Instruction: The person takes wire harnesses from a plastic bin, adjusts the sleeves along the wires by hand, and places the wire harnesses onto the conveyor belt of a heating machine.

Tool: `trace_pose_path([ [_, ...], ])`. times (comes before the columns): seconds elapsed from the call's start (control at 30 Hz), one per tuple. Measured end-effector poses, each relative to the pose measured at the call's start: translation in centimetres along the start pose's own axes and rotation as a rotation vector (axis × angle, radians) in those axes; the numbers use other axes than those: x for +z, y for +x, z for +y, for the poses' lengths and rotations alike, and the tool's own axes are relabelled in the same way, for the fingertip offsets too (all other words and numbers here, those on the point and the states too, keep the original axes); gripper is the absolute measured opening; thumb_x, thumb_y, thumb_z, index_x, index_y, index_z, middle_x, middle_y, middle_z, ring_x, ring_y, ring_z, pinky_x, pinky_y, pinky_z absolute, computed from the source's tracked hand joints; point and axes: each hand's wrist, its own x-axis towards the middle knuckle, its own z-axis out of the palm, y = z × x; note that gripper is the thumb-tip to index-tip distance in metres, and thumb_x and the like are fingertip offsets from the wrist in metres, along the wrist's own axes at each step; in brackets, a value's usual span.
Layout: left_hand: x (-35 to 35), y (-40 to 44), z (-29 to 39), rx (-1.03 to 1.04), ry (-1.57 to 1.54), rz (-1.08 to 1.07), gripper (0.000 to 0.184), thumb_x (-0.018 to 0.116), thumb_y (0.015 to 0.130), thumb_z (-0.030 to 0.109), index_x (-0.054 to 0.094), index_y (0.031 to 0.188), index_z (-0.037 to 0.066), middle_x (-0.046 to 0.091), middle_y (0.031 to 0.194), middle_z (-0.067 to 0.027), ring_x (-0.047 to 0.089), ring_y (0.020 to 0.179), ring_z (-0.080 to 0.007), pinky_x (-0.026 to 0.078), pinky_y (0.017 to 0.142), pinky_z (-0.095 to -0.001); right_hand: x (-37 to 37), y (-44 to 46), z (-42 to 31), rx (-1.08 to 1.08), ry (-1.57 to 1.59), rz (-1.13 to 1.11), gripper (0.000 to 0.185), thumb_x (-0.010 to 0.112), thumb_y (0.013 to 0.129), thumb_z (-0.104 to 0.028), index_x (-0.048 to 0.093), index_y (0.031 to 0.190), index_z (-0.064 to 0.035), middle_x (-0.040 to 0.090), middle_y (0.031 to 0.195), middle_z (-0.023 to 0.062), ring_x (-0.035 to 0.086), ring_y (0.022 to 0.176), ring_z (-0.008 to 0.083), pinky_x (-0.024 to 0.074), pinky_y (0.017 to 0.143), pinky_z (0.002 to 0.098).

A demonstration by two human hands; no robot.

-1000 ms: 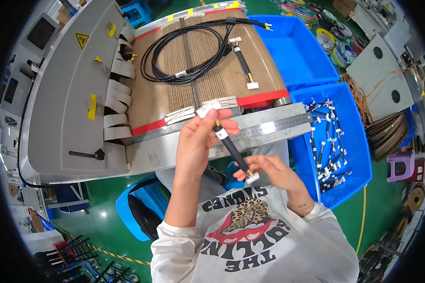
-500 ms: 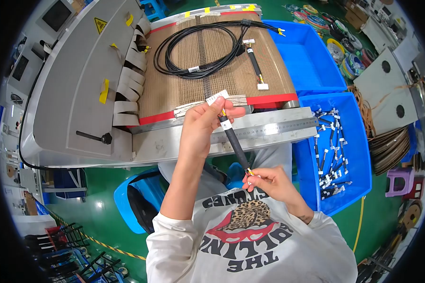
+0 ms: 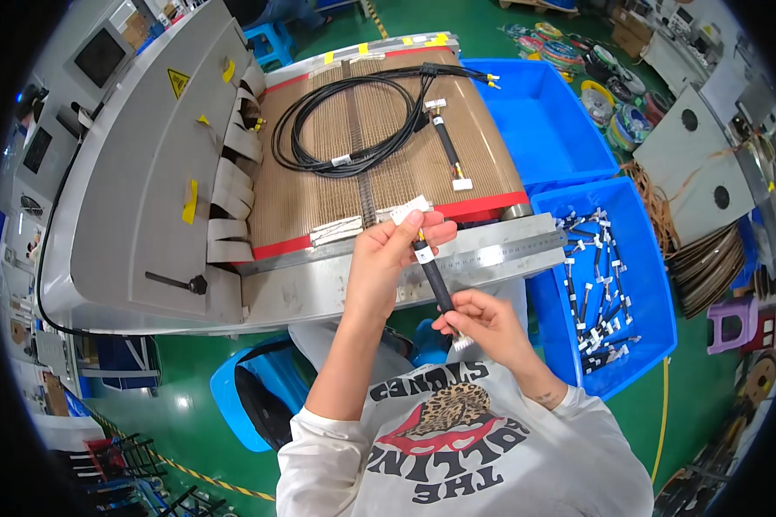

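Observation:
A short wire harness (image 3: 434, 276) in a black sleeve, with a white connector at either end, slants between my two hands. My left hand (image 3: 398, 246) pinches it at the upper end, just below the wide white connector (image 3: 410, 209). Down at the lower end my right hand (image 3: 483, 323) grips the sleeve, and the other white connector (image 3: 463, 342) pokes out beneath the fingers. Beyond them, on the brown mesh conveyor belt (image 3: 306, 202), lie a coiled black cable (image 3: 295, 129) and a similar short harness (image 3: 447, 145).
A steel ledge with a ruler (image 3: 500, 250) runs along the belt's near edge. To the right stand two blue bins; the nearer bin (image 3: 655, 284) holds several short harnesses. The grey machine housing (image 3: 129, 215) is at left, a blue stool (image 3: 233, 405) below.
My right hand has slid up from the lower wires onto the sleeve, uncovering the lower connector. The view has shifted slightly, so the belt and bins sit lower and further left.

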Motion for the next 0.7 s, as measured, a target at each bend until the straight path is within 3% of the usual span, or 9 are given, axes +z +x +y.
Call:
trace_pose_path([
  [0.17,-1.0,0.5,-0.6,-0.029,0.065,0.025,0.046,0.04,0.09,0.031,0.039,0.12,-0.004,0.052,0.112,-0.0165,0.056,0.095,-0.0213,0.043,0.077,-0.0278,-1.1,1.7,-1.4,-0.014,0.047,0.124,0.017,0.057,0.081,-0.007,0.055,0.094,0.0038,0.06,0.081,0.0066,0.057,0.069,0.0097,0.0479,0.063,0.022],
  [0.3,-1.5,-0.9,0.1,0.07,0.06,0.09,0.043,0.04,0.089,0.027,0.039,0.122,-0.001,0.05,0.116,-0.0158,0.053,0.1,-0.02,0.042,0.077,-0.0268,-4.2,5.4,-4.1,-0.169,-0.106,0.283,0.022,0.061,0.078,-0.013,0.058,0.093,0.0018,0.058,0.073,0.0012,0.052,0.061,0.0052,0.0433,0.053,0.0202],
  [0.4,-2.3,-1.9,-0.3,0.063,0.027,0.087,0.042,0.044,0.088,0.024,0.04,0.121,-0.002,0.051,0.114,-0.0161,0.054,0.097,-0.02,0.043,0.076,-0.0268,-7.0,10.0,-5.9,-0.198,-0.278,0.43,0.027,0.064,0.075,-0.017,0.059,0.093,0.0029,0.061,0.072,0.0043,0.055,0.062,0.0083,0.0448,0.057,0.022],
  [0.5,-3.2,-2.7,-0.9,0.051,-0.031,0.11,0.041,0.048,0.086,0.021,0.042,0.118,-0.003,0.053,0.109,-0.0156,0.054,0.093,-0.0202,0.044,0.074,-0.027,-11.5,16.6,-2.8,-0.337,-0.464,0.526,0.029,0.066,0.072,-0.019,0.061,0.09,0.0034,0.064,0.078,0.0112,0.06,0.067,0.0151,0.0467,0.062,0.0253],
  [0.6,-3.6,-3.7,-1.2,0.053,-0.074,0.144,0.036,0.048,0.085,0.018,0.045,0.115,-0.003,0.055,0.104,-0.0145,0.055,0.091,-0.0199,0.045,0.072,-0.0268,-11.4,17.9,-3.9,-0.272,-0.611,0.565,0.03,0.067,0.069,-0.021,0.062,0.087,0.0032,0.064,0.082,0.0161,0.062,0.074,0.0207,0.0472,0.067,0.0279],
  [0.7,-4.0,-4.4,-1.7,0.042,-0.092,0.141,0.034,0.049,0.085,0.017,0.046,0.112,-0.004,0.055,0.101,-0.0142,0.056,0.089,-0.0196,0.046,0.072,-0.0267,-12.2,19.4,-3.4,-0.249,-0.686,0.59,0.029,0.067,0.069,-0.024,0.064,0.086,-0.0016,0.064,0.08,0.0129,0.062,0.075,0.0219,0.0475,0.067,0.0301],
])
